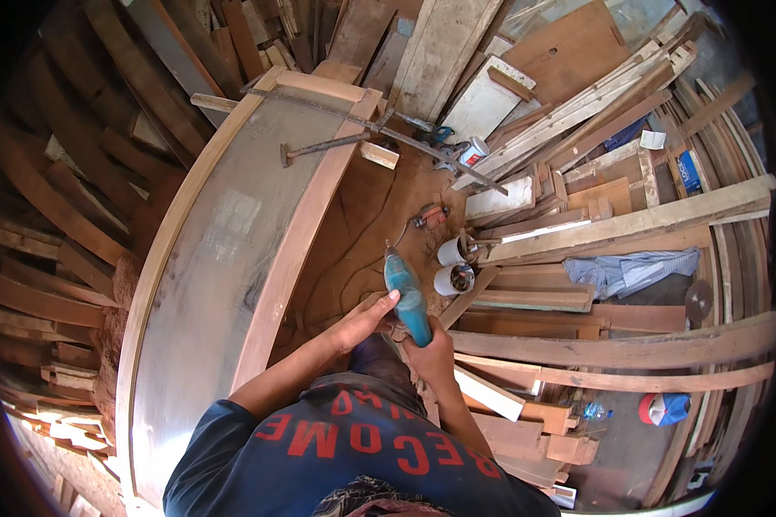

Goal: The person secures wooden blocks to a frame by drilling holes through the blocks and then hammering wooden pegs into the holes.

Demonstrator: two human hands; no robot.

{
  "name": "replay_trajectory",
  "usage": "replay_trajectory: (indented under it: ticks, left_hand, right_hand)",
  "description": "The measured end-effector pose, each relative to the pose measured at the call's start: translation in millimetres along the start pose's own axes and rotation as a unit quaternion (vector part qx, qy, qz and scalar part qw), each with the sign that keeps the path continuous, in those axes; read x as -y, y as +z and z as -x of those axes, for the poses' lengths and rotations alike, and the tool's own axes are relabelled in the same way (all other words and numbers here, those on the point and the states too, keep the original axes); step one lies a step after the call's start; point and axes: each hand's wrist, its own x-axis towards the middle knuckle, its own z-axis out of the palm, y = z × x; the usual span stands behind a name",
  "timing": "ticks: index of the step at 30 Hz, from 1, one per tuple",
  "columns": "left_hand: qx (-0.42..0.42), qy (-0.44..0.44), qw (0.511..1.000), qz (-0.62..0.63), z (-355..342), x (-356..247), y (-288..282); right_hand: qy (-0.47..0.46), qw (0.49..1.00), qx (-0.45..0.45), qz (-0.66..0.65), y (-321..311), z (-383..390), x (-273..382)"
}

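A teal power tool (405, 289) with a narrow metal tip is held out in front of my body. My right hand (427, 349) is closed on its rear part. My left hand (366, 319) is closed against its left side, thumb on the body. To the left lies a long panel (207, 233) with a grey sheet inside a wooden frame, a metal bar clamp (323, 151) across its far end. Beyond the tool on the sawdust-covered floor (353, 224) sit a small red-and-black tool (429, 217) and two white buckets (451, 277) with cords nearby.
Curved brown boards (69, 215) stand along the left. Stacked planks (629, 345) fill the right, with a striped cloth (629, 267), a water bottle (595, 411) and a red-and-blue cap (664, 407). Boards and a paint can (473, 152) are at the back.
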Motion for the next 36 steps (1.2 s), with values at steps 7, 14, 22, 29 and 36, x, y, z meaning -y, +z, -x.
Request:
replay_trajectory:
  ticks: [7, 14, 22, 29, 36]
  left_hand:
    - [-0.150, 0.302, 0.828, -0.449, -61.0, -119.2, -6.5]
    - [-0.067, 0.452, 0.719, -0.523, -211.5, -216.7, -5.9]
    - [-0.133, 0.527, 0.728, -0.418, -355.8, -305.0, -32.7]
    - [-0.201, 0.552, 0.717, -0.376, -429.9, -363.2, -94.9]
    - [-0.228, 0.551, 0.740, -0.312, -475.5, -407.4, -169.6]
  right_hand:
    - [0.037, 0.992, 0.065, -0.104, -33.5, -111.8, 8.1]
    - [-0.032, 0.984, 0.150, -0.090, -69.8, -264.6, 31.6]
    - [-0.051, 0.974, 0.214, -0.048, -113.2, -434.7, 76.7]
    - [-0.064, 0.970, 0.227, 0.060, -96.8, -553.4, 157.1]
    - [-0.064, 0.968, 0.221, 0.100, -45.3, -635.8, 213.4]
